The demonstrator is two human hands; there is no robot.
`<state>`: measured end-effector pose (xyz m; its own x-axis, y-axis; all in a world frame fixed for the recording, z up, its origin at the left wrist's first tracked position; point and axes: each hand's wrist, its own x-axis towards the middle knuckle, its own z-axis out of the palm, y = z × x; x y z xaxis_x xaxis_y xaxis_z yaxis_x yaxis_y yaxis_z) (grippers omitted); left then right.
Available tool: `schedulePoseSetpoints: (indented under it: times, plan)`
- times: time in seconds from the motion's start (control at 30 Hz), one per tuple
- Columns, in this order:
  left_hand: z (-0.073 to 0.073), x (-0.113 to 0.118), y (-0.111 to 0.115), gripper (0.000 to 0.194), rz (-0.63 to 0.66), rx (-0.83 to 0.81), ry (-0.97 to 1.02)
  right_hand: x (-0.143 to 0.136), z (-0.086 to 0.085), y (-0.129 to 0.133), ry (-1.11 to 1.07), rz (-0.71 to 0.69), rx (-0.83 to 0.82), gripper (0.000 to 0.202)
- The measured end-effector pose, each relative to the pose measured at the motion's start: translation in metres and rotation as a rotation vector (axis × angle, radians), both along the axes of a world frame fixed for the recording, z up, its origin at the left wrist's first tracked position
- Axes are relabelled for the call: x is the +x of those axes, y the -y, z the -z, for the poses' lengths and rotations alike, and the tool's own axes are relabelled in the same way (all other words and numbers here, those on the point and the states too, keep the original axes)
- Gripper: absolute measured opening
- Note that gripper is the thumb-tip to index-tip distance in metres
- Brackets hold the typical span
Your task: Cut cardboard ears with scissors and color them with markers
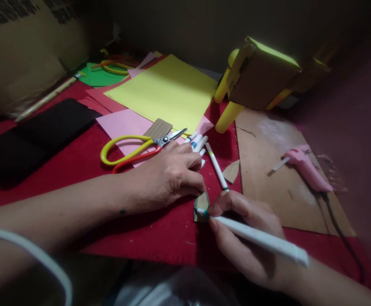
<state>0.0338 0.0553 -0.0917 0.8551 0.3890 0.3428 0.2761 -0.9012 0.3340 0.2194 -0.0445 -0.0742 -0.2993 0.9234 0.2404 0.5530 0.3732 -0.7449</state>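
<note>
My right hand [249, 233] is closed round a white marker pen [262, 239], its green tip end at the edge of a small cardboard piece [202, 202]. That piece is pointed at the far end and has dark green along its border. The fingertips of my left hand [172, 174] press on its far end, fingers bent. Beyond my left hand lie yellow-and-red-handled scissors [134, 153], partly covered by it. Several white markers [200, 142] lie past its knuckles. A single marker [216, 165] and another pointed cardboard piece [232, 171] rest between my hands, farther back.
Yellow paper [166, 89] and pink paper [124, 127] lie behind. A pink glue gun [309, 168] with a cord rests on a cardboard sheet [268, 191] at right. A cardboard construction with yellow legs [262, 76] stands at the back. A black flat object [38, 138] lies left.
</note>
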Motion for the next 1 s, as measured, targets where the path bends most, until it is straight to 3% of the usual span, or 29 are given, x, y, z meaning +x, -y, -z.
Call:
schedulePoseSetpoints:
  times: [0.17, 0.37, 0.67, 1.0]
  plan:
    - [-0.0016, 0.0012, -0.0002, 0.030, -0.004, 0.013, -0.008, 0.0008, -0.0026, -0.0005, -0.010, -0.011, -0.042, 0.013]
    - [-0.0011, 0.0017, -0.0007, 0.029, -0.005, 0.020, -0.016, 0.0023, -0.0013, 0.0028, 0.000, 0.097, -0.020, 0.013]
    - [-0.0026, 0.0036, 0.0027, 0.031, -0.020, 0.042, -0.019, 0.0020, 0.0024, 0.0014, 0.050, 0.055, 0.044, 0.011]
    - [0.0007, 0.0025, 0.0012, 0.030, -0.009, 0.043, 0.020, 0.0039, 0.0002, 0.0014, 0.027, 0.004, -0.032, 0.013]
